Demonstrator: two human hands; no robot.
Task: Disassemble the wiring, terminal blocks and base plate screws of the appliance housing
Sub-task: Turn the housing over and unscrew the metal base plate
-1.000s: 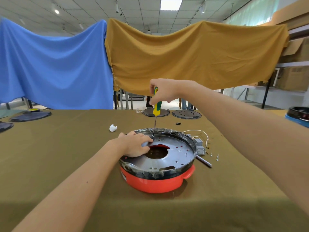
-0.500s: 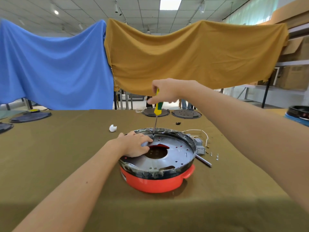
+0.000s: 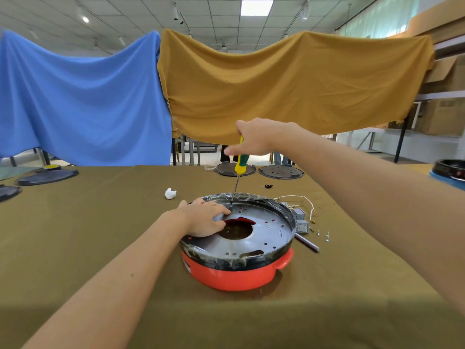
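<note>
A red appliance housing lies upside down on the table, its round metal base plate facing up inside a black rim. My left hand lies flat on the plate's left side, fingers spread at the edge of the centre hole. My right hand grips the top of a yellow and green screwdriver, which stands nearly upright with its tip on the plate's far edge. Removed white wires, grey terminal blocks and loose screws lie to the right of the housing.
A metal rod lies by the housing's right side. A white crumpled scrap sits left of it. Dark round plates stand at the table's far edge and others at far left. A blue pot is at far right.
My right hand has shifted its fingers around the screwdriver handle, with the index finger now stretched out to the left. The screwdriver tip and my left hand have stayed in place.
</note>
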